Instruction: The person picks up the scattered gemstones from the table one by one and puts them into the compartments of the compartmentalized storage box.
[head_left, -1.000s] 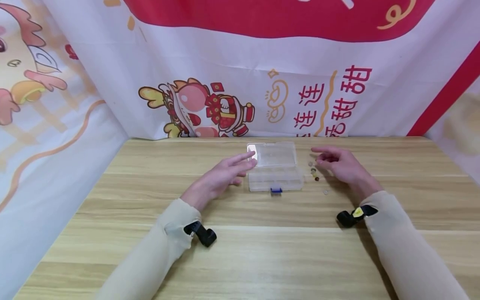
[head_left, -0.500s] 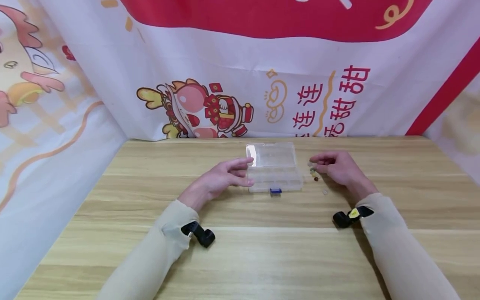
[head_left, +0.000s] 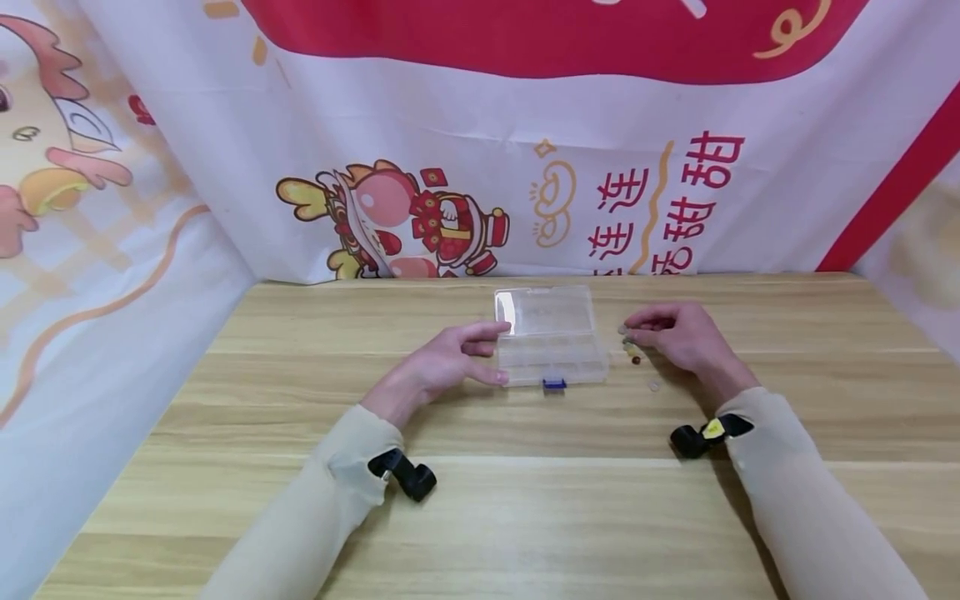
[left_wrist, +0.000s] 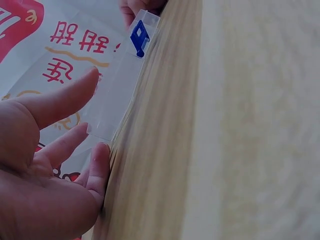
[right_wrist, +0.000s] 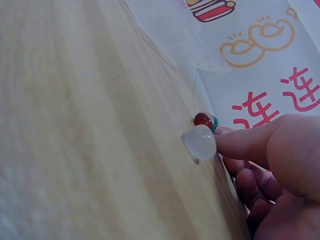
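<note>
A clear plastic box [head_left: 553,362] with compartments stands on the table, its clear lid [head_left: 546,312] folded back and a blue latch [head_left: 554,384] at its front. My left hand [head_left: 450,358] is at the box's left side, thumb and fingers spread, thumb tip right at the front left corner. On the right, my right hand [head_left: 678,336] has its thumb and index fingertip round a small pale bead [head_left: 623,330]; its other fingers are curled. Close below that hand lie a dark red bead [right_wrist: 203,119] and a glossy whitish bead [right_wrist: 200,142].
The wooden table [head_left: 525,517] ends at a white printed cloth [head_left: 450,108] hanging behind it. Several small beads lie in a short row between the box and my right hand. Each sleeve carries a black wrist camera [head_left: 412,477].
My left hand has come down to the box's left side, its thumb moving to the front corner. The right index finger, stretched out before, has bent down to the thumb at the pale bead.
</note>
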